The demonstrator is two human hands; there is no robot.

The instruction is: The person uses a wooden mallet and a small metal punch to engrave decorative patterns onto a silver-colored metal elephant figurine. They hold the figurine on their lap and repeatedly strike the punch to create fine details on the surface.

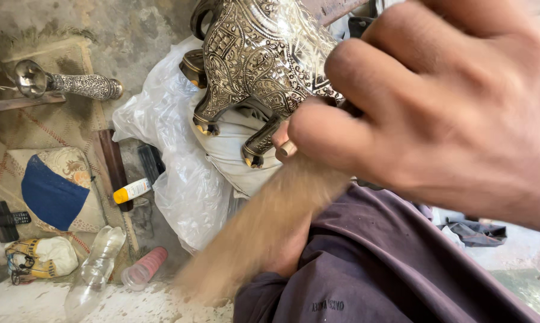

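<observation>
Right hand (461, 113) fingers curled shut on blurred tan bristle brush (264, 227) beside engraved brass animal figurine (264, 54); left hand unseen; keep strokes light, figurine steadied on lap.

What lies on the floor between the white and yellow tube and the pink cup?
In the head view, the stretch from the white and yellow tube to the pink cup holds only dusty grey floor, beside the crumpled clear plastic sheet.
</observation>
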